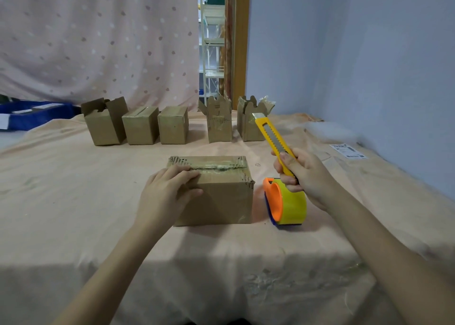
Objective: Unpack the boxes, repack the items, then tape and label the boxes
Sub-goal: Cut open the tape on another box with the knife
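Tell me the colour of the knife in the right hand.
Yellow, with a grey metal strip down its middle; the head view shows the utility knife gripped by the right hand.

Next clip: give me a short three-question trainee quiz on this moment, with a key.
1. True or false: the right hand holds the yellow utility knife off the table.
2. Where does the left hand rest? A) on the tape dispenser B) on the near box's top left corner C) on the blue bin
3. How many boxes stand in the back row, and how many have flaps up?

Key
1. True.
2. B: its fingers lie over the near box; the tape dispenser stands to that box's right.
3. Five; three have flaps up, two are closed.
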Available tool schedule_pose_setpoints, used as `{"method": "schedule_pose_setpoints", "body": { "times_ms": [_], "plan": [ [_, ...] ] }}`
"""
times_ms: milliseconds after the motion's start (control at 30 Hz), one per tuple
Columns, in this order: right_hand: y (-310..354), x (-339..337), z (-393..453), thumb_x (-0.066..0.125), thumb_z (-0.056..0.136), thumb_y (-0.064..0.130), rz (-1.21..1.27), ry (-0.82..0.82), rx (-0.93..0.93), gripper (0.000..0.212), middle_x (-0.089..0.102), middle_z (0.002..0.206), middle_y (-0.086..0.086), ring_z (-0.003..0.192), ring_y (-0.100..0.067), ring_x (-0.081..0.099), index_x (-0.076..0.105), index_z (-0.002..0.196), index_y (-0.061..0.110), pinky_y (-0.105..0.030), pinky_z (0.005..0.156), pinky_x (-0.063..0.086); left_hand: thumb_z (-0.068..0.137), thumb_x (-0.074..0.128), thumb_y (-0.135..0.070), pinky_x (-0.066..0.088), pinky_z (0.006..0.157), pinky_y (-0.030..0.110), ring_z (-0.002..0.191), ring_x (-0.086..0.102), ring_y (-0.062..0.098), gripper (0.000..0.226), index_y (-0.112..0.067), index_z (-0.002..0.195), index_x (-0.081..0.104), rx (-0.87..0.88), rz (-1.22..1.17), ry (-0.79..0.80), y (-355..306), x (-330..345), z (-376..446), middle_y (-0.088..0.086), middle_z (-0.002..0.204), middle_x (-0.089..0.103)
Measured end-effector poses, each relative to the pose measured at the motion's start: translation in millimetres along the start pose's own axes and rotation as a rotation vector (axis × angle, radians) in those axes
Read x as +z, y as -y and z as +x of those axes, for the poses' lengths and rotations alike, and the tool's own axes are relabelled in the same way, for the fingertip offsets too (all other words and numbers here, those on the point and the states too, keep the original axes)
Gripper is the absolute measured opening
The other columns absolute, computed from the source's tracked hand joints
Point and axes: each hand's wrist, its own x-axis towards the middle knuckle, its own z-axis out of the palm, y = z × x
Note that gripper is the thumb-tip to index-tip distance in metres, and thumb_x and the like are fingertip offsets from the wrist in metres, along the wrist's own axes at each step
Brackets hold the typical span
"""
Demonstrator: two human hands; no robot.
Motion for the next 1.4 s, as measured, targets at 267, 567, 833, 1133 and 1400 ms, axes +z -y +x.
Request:
{"method": "schedule_pose_setpoints", "body": {
  "times_ms": [267, 567, 833, 1133, 1400],
  "plan": [
    [0.5, 12.5, 1.9, 0.045, 0.099, 0.025, -0.146, 0.038, -0.026, 0.021, 0.048, 0.06, 0.001, 0.039, -0.007, 0.03, 0.057, 0.101, 0.007, -0.017, 0.036, 0.025, 0.077, 0.048, -0.058, 0.037, 0.084, 0.03, 0.1, 0.059, 0.023, 0.05, -0.025, 0.107, 0.071, 0.018, 0.007, -0.022, -2.8, -5.2, -5.5, -0.006, 0.113, 0.064],
    [26.6, 33.0, 18.2, 0.053, 0.097, 0.021, -0.618, 0.31, -0.211, 0.015, 0.059, 0.063, 0.001, 0.048, -0.004, 0.048, 0.061, 0.086, 0.014, -0.015, 0.05, 0.038, 0.063, 0.073, -0.054, 0.039, 0.105, 0.04, 0.128, 0.039, 0.018, 0.092, -0.017, 0.14, 0.038, -0.363, -0.407, -0.044, 14.1, -16.0, -11.6, -0.004, 0.139, 0.038],
    [47.8, 53.9, 49.8, 0.048, 0.099, 0.013, -0.781, 0.572, -0.314, 0.063, 0.056, 0.066, 0.018, 0.056, 0.0, 0.051, 0.05, 0.081, 0.074, -0.013, 0.056, 0.04, 0.06, 0.071, -0.054, 0.035, 0.101, 0.024, 0.134, 0.036, 0.014, 0.102, -0.022, 0.148, 0.029, -0.484, -0.704, 0.043, 29.1, -9.4, -15.9, -0.008, 0.152, 0.031],
    [46.8, 66.5, 82.7, 0.05, 0.092, 0.043, -1.162, 0.666, -0.393, 0.025, 0.054, 0.064, 0.006, 0.061, -0.007, 0.05, 0.064, 0.09, 0.022, -0.021, 0.053, 0.035, 0.067, 0.078, -0.05, 0.032, 0.102, 0.013, 0.13, 0.036, -0.004, 0.089, -0.036, 0.143, 0.033, -0.394, -0.825, 0.068, 36.8, -7.3, -8.3, -0.018, 0.146, 0.035],
    [52.9, 84.2, 99.7, 0.045, 0.093, 0.044, -1.249, 0.665, -0.484, 0.033, 0.052, 0.062, 0.003, 0.06, -0.011, 0.049, 0.062, 0.085, 0.017, -0.022, 0.051, 0.033, 0.055, 0.077, -0.057, 0.038, 0.109, 0.028, 0.132, 0.039, 0.003, 0.099, -0.037, 0.142, 0.034, -0.455, -0.974, 0.1, 38.0, 6.6, -4.2, -0.018, 0.143, 0.042]
  ]
}}
